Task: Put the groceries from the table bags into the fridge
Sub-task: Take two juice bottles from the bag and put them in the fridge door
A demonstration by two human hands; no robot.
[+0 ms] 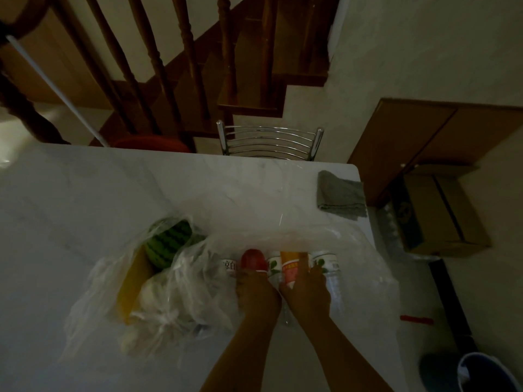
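Observation:
Two clear plastic bags lie on the white marble table [113, 193]. The left bag [175, 301] holds a striped green watermelon [168, 243], a long yellow item [133, 287] and pale produce. The right bag [353, 250] holds several bottles lying side by side. My left hand [256, 290] is closed around a red-orange bottle [253, 258]. My right hand [307, 290] grips an orange juice bottle [293, 264] with a pink label. White-labelled clear bottles [329, 263] lie on either side of them.
A folded grey cloth [339, 195] lies at the table's far right corner. A metal chair [270, 142] stands behind the table, with a wooden staircase beyond. Cardboard boxes [441, 216], a red item and a blue bucket [486, 374] are on the floor at right.

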